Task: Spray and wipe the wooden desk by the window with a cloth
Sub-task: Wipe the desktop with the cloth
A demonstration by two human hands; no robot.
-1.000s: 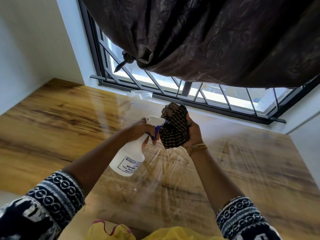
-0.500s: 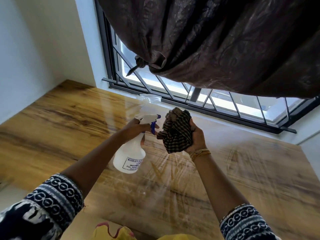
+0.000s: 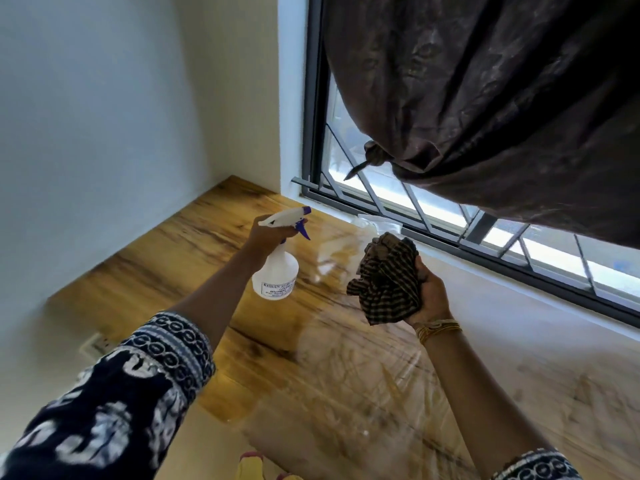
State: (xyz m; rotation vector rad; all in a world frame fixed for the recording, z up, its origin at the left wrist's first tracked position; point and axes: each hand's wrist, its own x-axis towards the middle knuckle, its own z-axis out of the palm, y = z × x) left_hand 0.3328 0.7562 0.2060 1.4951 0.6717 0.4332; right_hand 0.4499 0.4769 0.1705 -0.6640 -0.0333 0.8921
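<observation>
Item, nearest: two patterned sleeves, dark with pale figuring, one on each forearm reaching out over the wooden desk [image 3: 166,271].

Item: wooden desk, glossy top, running to the window frame [image 3: 450,237] at the back and to the white wall at the left. All places below are given against the window frame.

Change noted: a second ago the spray bottle's nozzle sat right against the cloth, both held together in front of the frame's middle. The two have since parted; the bottle has swung out toward the frame's left end and the nozzle now faces away from the cloth, across the desk. Judged meaning: dampening the cloth looks finished, and spraying the desk itself, or wiping, comes next. The half of the desk below the frame's right stretch shows pale streaks, likely wiped already; the left half looks cleaner-grained and untouched, though blur makes this uncertain.

Item: right hand [image 3: 431,296], below the frame and just short of it, curled closed around the cloth [image 3: 388,278], a checked dark-and-tan rag bunched into a ball, clear of the desk. Gold bangles at the wrist.

Item: left hand [image 3: 273,233], near the frame's lower left corner, wrapped around the neck of the spray bottle [image 3: 277,271], white with a purple trigger, hanging upright above the desk. Whether a finger presses the trigger cannot be told.

Item, farthest: brown curtain [image 3: 502,98], knotted up, hanging across the frame.
</observation>
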